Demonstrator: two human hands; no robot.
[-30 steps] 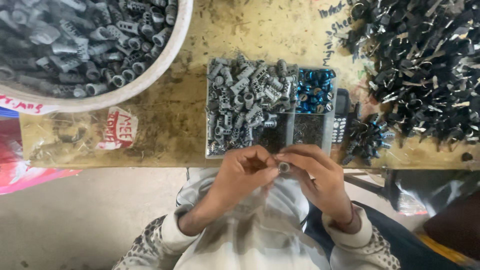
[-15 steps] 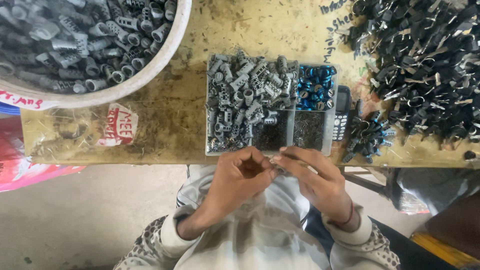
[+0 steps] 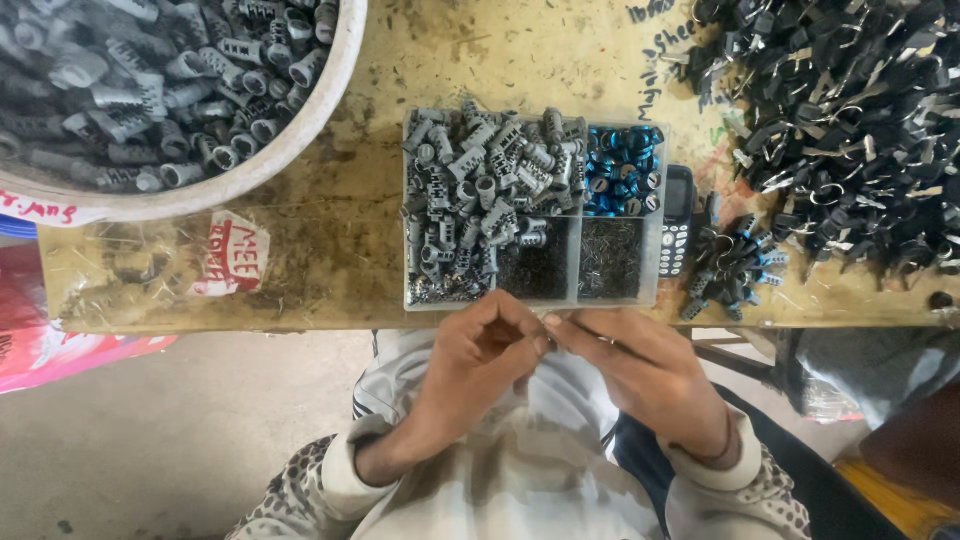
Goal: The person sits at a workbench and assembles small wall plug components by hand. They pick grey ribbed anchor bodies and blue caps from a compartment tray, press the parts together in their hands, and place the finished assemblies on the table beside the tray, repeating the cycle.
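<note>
Grey metal everywhere on this bench, pretty much. The person's left hand [image 3: 480, 365] and right hand [image 3: 640, 375] meet fingertip to fingertip just below the near edge of the worn yellowish table [image 3: 330, 260], both pinched shut around some tiny part between them, too small and hidden to tell what it is. Right above the knuckles sits a clear plastic compartment tray [image 3: 655, 300]: its big section is heaped with ribbed grey cylinders [image 3: 480, 190], a small one holds shiny blue round caps [image 3: 622, 172], and two lower ones hold fine dark pins [image 3: 610, 258]. A dark keypad phone [image 3: 677, 220] lies just beside the tray's right wall. Off to the right there's a spiky pile of black keys with rings [image 3: 850, 130], and top left a white round tub [image 3: 300, 140] full of more grey cylinders. Hands hang past the table edge, over the lap, with bare concrete floor [image 3: 150, 440] to the left.
</note>
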